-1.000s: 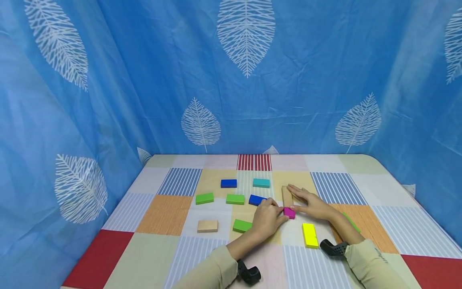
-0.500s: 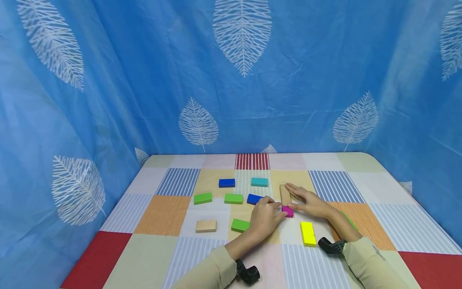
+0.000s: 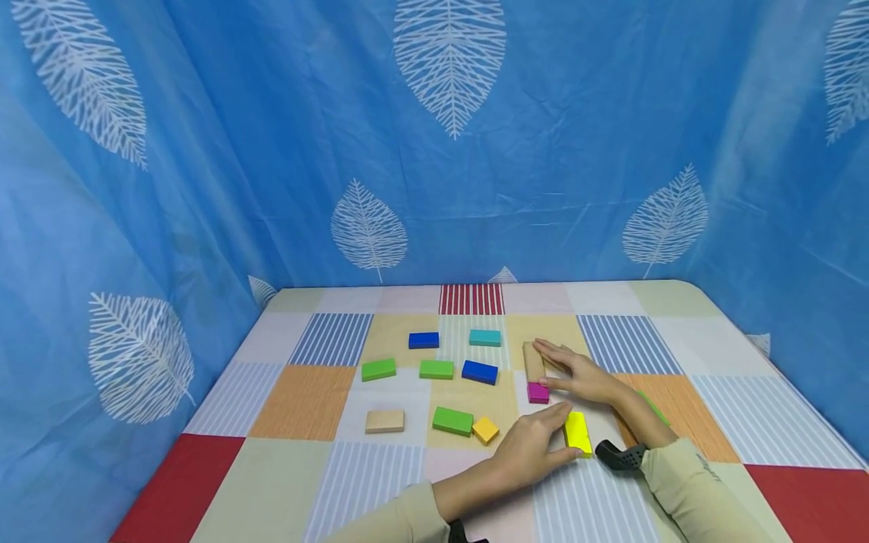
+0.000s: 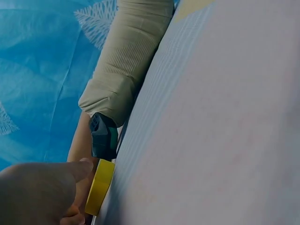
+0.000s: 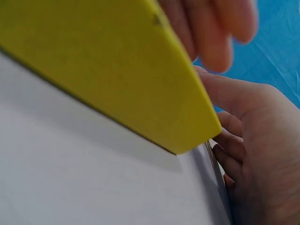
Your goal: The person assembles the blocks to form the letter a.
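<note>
My left hand (image 3: pixel 532 447) is at the yellow block (image 3: pixel 577 434), its thumb at the near end and its fingertips by the far left side; the left wrist view also shows the thumb close to this yellow block (image 4: pixel 100 187). My right hand (image 3: pixel 584 375) rests with extended fingers along the right side of a plain wooden block (image 3: pixel 534 362), thumb near its near end. A magenta block (image 3: pixel 538 393) lies end to end with the wooden one. In the right wrist view the yellow block (image 5: pixel 108 70) partly hides the left fingers.
Left of the hands lie green blocks (image 3: pixel 452 421), (image 3: pixel 437 369), blue blocks (image 3: pixel 480 372), (image 3: pixel 424 341), a teal block (image 3: pixel 485 338), a small orange block (image 3: pixel 485 430) and another wooden block (image 3: pixel 385 421). Another green block (image 3: pixel 653 407) is partly behind the right forearm.
My left hand has left the magenta block and moved right and nearer to the yellow block, uncovering the small orange block. The right hand stays at the wooden block.
</note>
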Tool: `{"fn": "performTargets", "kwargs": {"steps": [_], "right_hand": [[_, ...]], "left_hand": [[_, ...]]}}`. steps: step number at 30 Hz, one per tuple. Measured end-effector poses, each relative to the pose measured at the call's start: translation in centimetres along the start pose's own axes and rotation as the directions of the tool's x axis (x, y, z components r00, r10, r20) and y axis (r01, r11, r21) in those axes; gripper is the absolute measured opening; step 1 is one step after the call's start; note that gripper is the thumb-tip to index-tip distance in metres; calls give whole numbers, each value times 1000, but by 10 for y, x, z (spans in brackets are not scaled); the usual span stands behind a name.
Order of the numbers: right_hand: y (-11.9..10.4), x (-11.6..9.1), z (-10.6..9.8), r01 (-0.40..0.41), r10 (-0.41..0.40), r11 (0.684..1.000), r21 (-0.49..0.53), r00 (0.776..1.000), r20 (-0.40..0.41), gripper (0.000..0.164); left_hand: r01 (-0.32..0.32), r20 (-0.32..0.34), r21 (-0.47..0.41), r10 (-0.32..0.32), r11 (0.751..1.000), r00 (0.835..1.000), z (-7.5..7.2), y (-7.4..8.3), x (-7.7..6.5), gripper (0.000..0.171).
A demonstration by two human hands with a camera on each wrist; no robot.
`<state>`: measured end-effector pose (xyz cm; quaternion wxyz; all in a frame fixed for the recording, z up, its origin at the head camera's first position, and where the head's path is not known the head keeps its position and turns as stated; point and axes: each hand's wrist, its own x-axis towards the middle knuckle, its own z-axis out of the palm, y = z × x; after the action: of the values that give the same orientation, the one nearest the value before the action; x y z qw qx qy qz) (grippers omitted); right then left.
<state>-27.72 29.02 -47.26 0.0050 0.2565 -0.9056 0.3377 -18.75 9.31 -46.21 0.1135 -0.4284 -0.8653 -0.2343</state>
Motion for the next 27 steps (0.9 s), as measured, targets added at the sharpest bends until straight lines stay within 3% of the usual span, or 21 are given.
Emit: {"fn": "performTargets", "kwargs": {"steps": [7, 13, 19, 27], "right_hand": [[-1, 1, 1, 2, -2, 1000, 9, 1000, 2, 73], [0, 0, 2, -2, 2, 1000, 13, 1000, 0, 73], [-1, 2, 3, 13, -12, 1000, 22, 1000, -12, 73], [-1, 1, 4, -14, 14, 1000, 6, 1000, -19, 73]], "left_hand": [[51, 71, 11, -52, 999, 996, 6, -1, 0, 67], [47, 87, 4, -47, 999, 995, 6, -3, 1, 64], [36, 65, -30, -34, 999, 997, 0, -7, -5, 62], [76, 12, -106, -75, 991, 997, -10, -19, -22, 61]]}}
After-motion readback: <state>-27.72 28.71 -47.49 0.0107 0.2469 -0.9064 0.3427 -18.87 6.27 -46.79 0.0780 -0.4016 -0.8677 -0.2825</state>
